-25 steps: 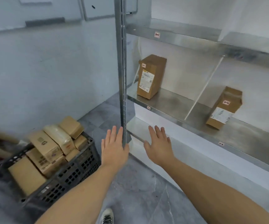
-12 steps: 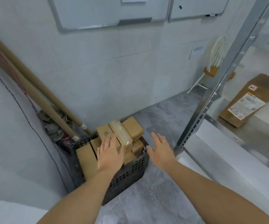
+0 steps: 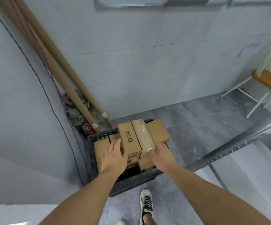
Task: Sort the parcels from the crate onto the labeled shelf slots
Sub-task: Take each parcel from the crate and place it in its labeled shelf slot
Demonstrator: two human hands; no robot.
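Head view: the crate (image 3: 132,182), a dark plastic lattice bin, stands on the grey floor (image 3: 204,132) against the wall, filled above its rim with cardboard parcels. The printed parcel (image 3: 129,140) lies on top at centre, long axis running away from the person; a film-wrapped parcel (image 3: 143,135) lies touching its right side, and a plain brown parcel (image 3: 158,131) sits beyond that. The left hand (image 3: 114,157) is open, fingers spread, resting against the left face and near corner of the printed parcel, over a flat parcel (image 3: 99,151) beneath. The right hand (image 3: 161,155) is also open, fingers extended toward the near end of the film-wrapped parcel; whether it is touching cannot be told. Neither hand grips anything. Handling judgement: the cardboard parcels appear rigid and probably light to moderate in weight; take hold on opposite long faces with flat palms. The film wrap is likely slippery, so support that parcel from below or at its ends. Removing one top parcel may shift its neighbours. A perforated steel upright of the shelf (image 3: 238,145) crosses the right of the frame; no labeled slot is legible here.
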